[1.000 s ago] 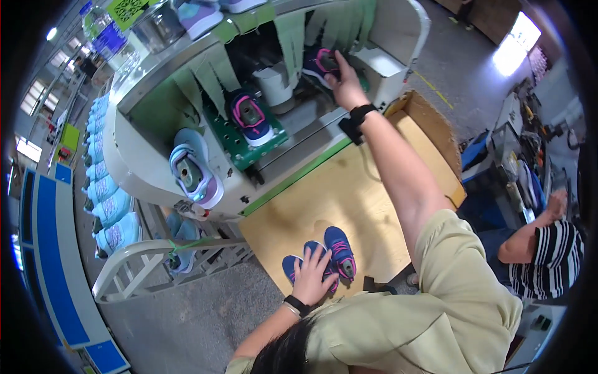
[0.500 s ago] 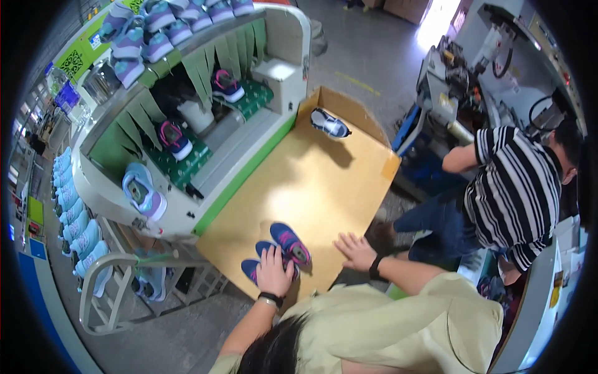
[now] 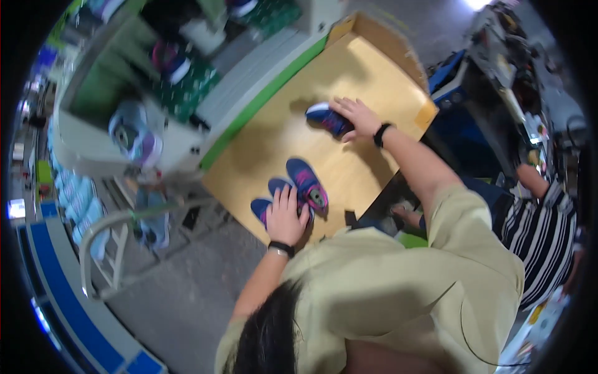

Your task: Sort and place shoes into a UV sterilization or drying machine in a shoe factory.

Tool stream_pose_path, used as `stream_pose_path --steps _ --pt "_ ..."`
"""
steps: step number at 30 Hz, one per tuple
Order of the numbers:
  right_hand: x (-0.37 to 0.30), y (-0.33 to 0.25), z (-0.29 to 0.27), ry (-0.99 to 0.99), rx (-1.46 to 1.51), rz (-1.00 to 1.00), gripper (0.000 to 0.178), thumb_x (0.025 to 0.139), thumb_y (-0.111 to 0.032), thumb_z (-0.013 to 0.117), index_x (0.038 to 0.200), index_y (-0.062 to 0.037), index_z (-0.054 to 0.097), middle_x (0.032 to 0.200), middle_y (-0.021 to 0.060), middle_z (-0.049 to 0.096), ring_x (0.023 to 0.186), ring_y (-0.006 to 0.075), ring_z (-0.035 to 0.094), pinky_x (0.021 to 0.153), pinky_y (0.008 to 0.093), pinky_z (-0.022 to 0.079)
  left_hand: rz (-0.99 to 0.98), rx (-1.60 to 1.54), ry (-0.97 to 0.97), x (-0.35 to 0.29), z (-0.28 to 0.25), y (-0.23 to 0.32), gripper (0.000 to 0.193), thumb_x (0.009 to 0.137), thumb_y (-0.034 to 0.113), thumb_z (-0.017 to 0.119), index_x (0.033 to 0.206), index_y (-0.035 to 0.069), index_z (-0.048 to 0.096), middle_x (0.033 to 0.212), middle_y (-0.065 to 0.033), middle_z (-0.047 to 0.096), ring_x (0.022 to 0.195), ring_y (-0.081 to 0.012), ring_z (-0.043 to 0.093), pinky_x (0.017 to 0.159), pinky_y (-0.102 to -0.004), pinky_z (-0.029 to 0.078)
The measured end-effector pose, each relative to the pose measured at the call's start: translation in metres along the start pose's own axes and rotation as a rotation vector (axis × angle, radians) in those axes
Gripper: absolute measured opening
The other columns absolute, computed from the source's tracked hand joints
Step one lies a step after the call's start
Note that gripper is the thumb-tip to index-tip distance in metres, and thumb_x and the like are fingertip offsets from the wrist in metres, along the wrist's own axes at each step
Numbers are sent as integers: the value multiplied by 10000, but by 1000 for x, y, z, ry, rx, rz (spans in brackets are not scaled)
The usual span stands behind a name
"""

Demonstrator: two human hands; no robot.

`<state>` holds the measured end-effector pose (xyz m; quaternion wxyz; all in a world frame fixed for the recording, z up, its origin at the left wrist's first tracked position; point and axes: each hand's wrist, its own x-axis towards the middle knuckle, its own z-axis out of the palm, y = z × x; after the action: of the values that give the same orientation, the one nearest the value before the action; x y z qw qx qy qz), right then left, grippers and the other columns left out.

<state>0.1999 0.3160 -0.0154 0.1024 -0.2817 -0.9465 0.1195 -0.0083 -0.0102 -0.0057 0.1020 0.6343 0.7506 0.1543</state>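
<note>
Navy sneakers with pink laces stand close together near the front of the wooden tabletop [image 3: 249, 174]. My left hand [image 3: 286, 218] lies over two of them, its fingers spread over their tops. Beside it, to the right, is another navy sneaker [image 3: 305, 181] with its opening toward me. Farther out on the tabletop, my right hand [image 3: 358, 118] has its fingers and thumb around the near right end of a single navy sneaker [image 3: 325, 118]. This one has a white part at its left end; the hand hides the other end.
At left stands a pale machine [image 3: 81, 137] with a green strip and sneakers in its openings. A light blue sneaker [image 3: 134, 134] sits on its ledge. A metal rail [image 3: 103, 230] curves below. A cardboard wall [image 3: 392, 47] edges the tabletop. A co-worker in a striped shirt [image 3: 539, 237] is at right.
My right hand has moved from the tabletop's near right edge out to the single sneaker and taken hold of it. That sneaker is now nearer to me. My left hand stays on the sneakers.
</note>
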Motion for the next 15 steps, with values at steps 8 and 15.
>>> stream_pose_path --steps 8,15 --pt "28 5 41 8 480 510 631 722 -211 696 1282 -9 486 1234 303 522 1176 421 502 991 460 436 -87 -21 -60 5 -32 6 522 878 324 578 1308 30 532 1406 -162 505 1324 -338 443 975 -484 411" --pt "-74 -121 50 -657 640 465 989 649 -589 816 1312 46 448 1380 342 397 1258 440 431 1070 476 372 -13 4 -2 -18 -6 0 557 887 407 589 1327 69 538 1389 -136 523 1297 -336 473 965 -460 431"
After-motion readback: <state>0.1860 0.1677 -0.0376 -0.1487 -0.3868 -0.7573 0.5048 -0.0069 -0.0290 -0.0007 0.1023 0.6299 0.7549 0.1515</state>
